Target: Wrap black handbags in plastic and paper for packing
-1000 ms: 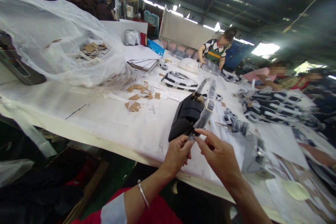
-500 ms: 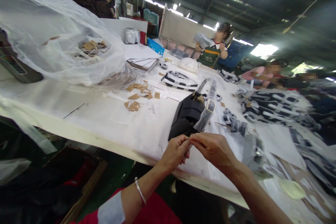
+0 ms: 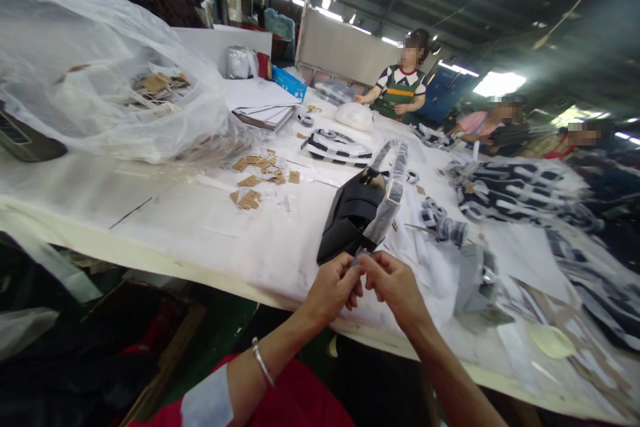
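Observation:
A black handbag point(image 3: 345, 213) lies on the white table, its arched handle point(image 3: 398, 170) wrapped in clear plastic film and standing up from it. Just at the bag's near end, my left hand point(image 3: 331, 285) is closed in a pinch. My right hand point(image 3: 395, 281) meets it there, thumb and fingers pressed together. A small greyish bit shows between the fingertips, too small to name. Whether it is joined to the bag is hidden. To the left of the bag, brown card tags point(image 3: 260, 170) with strings lie scattered.
A large clear plastic bag point(image 3: 200, 90) holding tags stands at the left. Farther right are a tape dispenser point(image 3: 477, 280), wrapped rolls point(image 3: 445, 223) and a pile of wrapped black straps point(image 3: 515, 190). A co-worker point(image 3: 400, 90) stands across the table point(image 3: 200, 260).
My right hand has turned, its fingers now pinching more upright beside the left. The co-worker across the table has lowered the plastic and both hands. The view has shifted slightly.

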Action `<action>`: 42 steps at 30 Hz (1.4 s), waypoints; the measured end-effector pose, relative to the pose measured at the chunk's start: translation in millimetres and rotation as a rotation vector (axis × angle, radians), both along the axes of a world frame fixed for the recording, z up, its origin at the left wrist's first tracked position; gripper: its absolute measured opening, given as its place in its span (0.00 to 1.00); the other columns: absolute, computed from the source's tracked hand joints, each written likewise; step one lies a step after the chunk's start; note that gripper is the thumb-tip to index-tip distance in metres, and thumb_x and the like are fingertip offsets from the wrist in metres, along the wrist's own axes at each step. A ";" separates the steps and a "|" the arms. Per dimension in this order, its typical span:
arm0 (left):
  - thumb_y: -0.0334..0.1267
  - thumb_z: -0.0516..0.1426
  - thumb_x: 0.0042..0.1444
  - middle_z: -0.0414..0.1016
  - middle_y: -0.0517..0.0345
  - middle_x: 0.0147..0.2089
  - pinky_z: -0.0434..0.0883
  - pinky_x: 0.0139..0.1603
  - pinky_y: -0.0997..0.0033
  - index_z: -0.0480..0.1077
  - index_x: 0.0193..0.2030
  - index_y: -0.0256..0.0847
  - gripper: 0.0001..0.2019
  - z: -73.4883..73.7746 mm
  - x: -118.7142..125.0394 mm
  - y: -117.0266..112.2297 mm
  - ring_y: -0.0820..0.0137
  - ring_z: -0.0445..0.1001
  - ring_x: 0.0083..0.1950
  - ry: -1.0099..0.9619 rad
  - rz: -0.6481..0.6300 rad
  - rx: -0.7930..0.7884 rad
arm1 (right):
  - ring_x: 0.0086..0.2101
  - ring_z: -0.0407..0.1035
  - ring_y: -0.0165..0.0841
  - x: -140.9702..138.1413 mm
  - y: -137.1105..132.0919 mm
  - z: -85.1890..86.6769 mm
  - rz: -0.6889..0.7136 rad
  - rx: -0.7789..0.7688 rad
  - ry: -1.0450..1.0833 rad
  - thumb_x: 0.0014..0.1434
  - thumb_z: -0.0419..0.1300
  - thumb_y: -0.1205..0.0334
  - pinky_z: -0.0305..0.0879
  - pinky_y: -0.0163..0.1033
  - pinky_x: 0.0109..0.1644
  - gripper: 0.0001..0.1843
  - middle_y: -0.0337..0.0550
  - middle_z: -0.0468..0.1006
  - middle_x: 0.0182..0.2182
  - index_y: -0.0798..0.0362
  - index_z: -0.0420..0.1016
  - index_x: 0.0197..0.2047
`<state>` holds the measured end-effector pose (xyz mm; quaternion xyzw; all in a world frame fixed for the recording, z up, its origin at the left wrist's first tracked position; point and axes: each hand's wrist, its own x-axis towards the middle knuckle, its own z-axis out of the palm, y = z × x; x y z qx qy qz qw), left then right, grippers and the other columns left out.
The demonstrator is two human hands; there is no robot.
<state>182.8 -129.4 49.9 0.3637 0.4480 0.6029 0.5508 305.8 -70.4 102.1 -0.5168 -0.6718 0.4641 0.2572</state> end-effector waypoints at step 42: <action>0.40 0.57 0.48 0.78 0.56 0.40 0.74 0.48 0.59 0.69 0.49 0.42 0.19 35.4 -82.5 23.1 0.60 0.78 0.43 0.852 0.446 0.017 | 0.25 0.71 0.30 -17.2 20.8 -92.2 0.005 -0.004 0.298 0.40 0.54 0.71 0.69 0.37 0.34 0.27 0.35 0.79 0.32 0.46 0.80 0.43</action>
